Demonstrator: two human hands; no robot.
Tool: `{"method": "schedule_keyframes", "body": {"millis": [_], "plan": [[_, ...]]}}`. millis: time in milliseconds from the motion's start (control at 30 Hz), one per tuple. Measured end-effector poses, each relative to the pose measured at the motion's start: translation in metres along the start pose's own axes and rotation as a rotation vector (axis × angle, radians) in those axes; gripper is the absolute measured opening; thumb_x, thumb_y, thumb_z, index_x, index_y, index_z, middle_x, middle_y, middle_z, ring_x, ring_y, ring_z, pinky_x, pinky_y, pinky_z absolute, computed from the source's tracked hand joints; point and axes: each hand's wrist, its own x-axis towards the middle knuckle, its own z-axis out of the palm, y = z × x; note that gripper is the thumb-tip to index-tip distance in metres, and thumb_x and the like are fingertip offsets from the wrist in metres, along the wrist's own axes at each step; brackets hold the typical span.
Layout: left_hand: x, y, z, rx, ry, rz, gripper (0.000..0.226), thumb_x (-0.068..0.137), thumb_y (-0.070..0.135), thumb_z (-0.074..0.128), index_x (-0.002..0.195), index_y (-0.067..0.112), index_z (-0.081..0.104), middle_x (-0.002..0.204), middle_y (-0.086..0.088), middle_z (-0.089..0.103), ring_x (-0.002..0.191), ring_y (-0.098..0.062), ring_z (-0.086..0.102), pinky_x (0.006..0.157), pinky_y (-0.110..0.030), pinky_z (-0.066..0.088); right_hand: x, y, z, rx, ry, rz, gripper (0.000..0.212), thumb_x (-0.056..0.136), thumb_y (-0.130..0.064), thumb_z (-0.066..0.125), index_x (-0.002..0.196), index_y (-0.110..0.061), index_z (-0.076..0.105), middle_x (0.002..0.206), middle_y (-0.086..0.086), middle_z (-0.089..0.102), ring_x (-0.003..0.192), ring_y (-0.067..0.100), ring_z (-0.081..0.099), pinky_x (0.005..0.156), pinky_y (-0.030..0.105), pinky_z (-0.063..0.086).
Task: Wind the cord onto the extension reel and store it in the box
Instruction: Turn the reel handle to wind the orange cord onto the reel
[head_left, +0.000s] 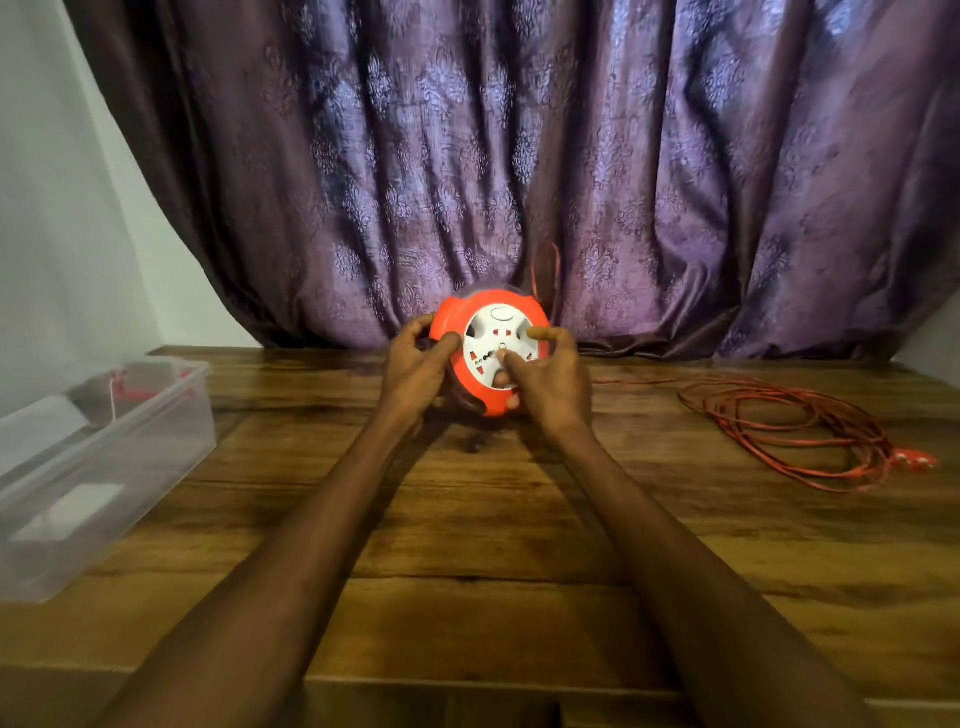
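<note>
An orange extension reel (462, 327) with a white socket face stands tilted toward me at the middle of the wooden table (467, 545), near the curtain. My left hand (415, 371) grips its left rim. My right hand (550, 379) rests on the white face and right rim, fingers on the centre part. The thin orange cord (789, 421) lies in loose loops on the table to the right, its plug end (914, 460) at the far right. A blurred strand of cord rises from the reel's top right. A clear plastic box (104, 467) sits open at the left.
A purple patterned curtain (519, 156) hangs right behind the reel down to the table's back edge. The clear box holds some white and red items, blurred. A pale wall is at the far left. The table's front edge runs near the bottom.
</note>
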Motion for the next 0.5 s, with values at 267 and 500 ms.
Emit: {"method": "schedule_keyframes", "body": {"millis": [267, 500], "plan": [[0.003, 0.016, -0.014, 0.02, -0.029, 0.003, 0.009, 0.089, 0.005, 0.059, 0.09, 0.011, 0.066, 0.064, 0.004, 0.057, 0.043, 0.005, 0.047, 0.047, -0.014, 0.041, 0.022, 0.009, -0.032, -0.803, -0.309, -0.834, 0.044, 0.089, -0.029, 0.057, 0.13, -0.042, 0.054, 0.132, 0.0, 0.047, 0.109, 0.026, 0.055, 0.085, 0.044, 0.054], [0.013, 0.02, -0.037, 0.038, -0.114, -0.118, 0.017, 0.067, 0.025, 0.066, 0.077, 0.014, 0.074, 0.061, -0.002, 0.059, 0.058, -0.016, 0.049, 0.062, -0.033, 0.043, 0.01, 0.006, -0.016, -0.986, -0.483, -0.98, 0.074, 0.067, -0.014, 0.075, 0.129, -0.045, 0.05, 0.147, 0.003, 0.041, 0.115, 0.026, 0.053, 0.083, 0.042, 0.052]]}}
